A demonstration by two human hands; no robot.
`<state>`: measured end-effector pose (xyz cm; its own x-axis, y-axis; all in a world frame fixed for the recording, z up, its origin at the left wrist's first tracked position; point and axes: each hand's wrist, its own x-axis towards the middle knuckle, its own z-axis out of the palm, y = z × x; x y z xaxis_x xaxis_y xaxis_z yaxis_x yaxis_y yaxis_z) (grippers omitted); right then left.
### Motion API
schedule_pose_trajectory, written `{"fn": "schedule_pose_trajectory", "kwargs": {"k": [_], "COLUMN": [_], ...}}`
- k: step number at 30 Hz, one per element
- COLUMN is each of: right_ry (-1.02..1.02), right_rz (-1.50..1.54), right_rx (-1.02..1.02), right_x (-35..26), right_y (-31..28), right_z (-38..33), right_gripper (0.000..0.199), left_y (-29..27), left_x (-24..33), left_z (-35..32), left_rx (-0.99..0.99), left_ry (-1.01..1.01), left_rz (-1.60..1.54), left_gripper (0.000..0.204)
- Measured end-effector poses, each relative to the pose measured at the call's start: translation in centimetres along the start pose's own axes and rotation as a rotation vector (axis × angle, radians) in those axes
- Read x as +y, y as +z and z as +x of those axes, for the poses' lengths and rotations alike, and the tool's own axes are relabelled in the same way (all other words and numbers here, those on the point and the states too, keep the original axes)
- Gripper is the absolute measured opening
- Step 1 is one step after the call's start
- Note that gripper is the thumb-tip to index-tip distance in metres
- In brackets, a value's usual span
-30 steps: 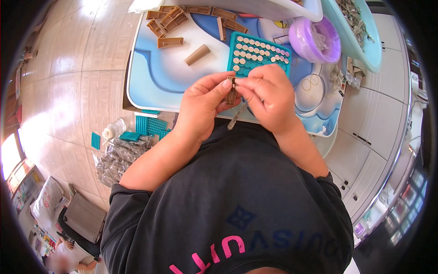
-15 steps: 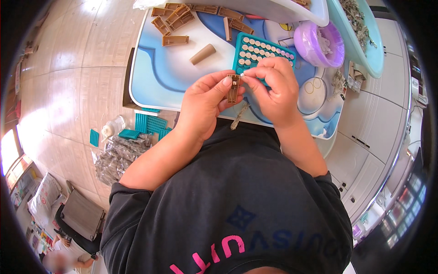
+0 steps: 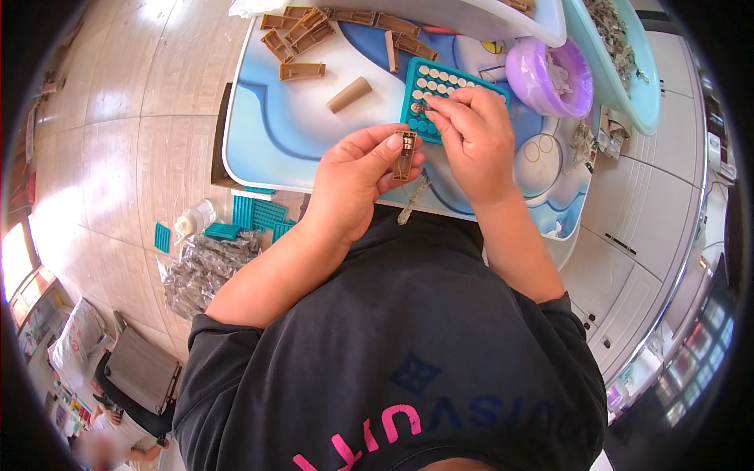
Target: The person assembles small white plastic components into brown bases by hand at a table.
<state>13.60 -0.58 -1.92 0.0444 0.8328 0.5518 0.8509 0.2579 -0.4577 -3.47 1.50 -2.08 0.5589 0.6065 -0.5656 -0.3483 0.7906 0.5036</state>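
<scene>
Upright over the table's near edge is a narrow brown plastic casing [image 3: 404,161], open on its face, with small white and dark parts in its upper end. My left hand [image 3: 363,161] grips it between thumb and fingers. Beyond it lies a teal tray [image 3: 410,86] with rows of small white round pieces [image 3: 442,77]. My right hand [image 3: 475,137] reaches over the tray's near part, thumb and forefinger pinched together at the lowest row of pieces. Whatever lies between those fingertips is too small to make out. The hand covers the tray's right part.
Several brown casings [image 3: 302,71] lie at the table's far left, near a tan tapered tube [image 3: 349,95]. A purple basin [image 3: 577,74], a white bin [image 3: 503,20] and a pale green tub [image 3: 640,102] stand far right. Teal trays [image 3: 267,213] and a plastic bag [image 3: 206,267] are on the floor.
My right hand has moved from the casing up to the tray's lowest row. More white shows inside the casing, which my left hand still holds in nearly the same place.
</scene>
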Motion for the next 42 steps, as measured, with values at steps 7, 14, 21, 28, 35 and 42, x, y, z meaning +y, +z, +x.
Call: {"fn": "schedule_pose_trajectory", "kwargs": {"k": [7, 14, 21, 28, 35, 42], "right_ry": [-0.027, 0.03, 0.022, -0.02, 0.025, 0.093], "right_rz": [-0.004, 0.168, 0.169, 0.177, 0.065, -0.321], "right_rx": [-0.041, -0.109, -0.105, -0.156, -0.063, -0.264], "right_x": [-0.5, -2.1, -2.6, -3.1, -0.3, 0.2], "right_y": [-0.4, -0.7, 0.1, -0.3, 0.4, 4.1], "right_z": [0.1, -0.3, -0.9, -0.7, 3.5, 6.7], "right_gripper": [0.015, 0.015, 0.013, 0.013, 0.016, 0.024], "left_y": [-0.2, -0.3, -0.1, 0.0, -0.8, -0.6], "left_x": [0.0, -0.3, -0.6, -0.3, 0.1, 0.1], "left_z": [0.1, 0.1, 0.1, -0.2, -0.1, 0.1], "left_rx": [-0.009, -0.018, 0.014, 0.021, -0.031, -0.007], "left_ry": [0.001, 0.013, 0.021, 0.069, 0.023, 0.039], "left_rz": [0.003, -0.004, -0.026, -0.007, -0.016, -0.007], "left_gripper": [0.026, 0.025, 0.023, 0.022, 0.019, 0.021]}}
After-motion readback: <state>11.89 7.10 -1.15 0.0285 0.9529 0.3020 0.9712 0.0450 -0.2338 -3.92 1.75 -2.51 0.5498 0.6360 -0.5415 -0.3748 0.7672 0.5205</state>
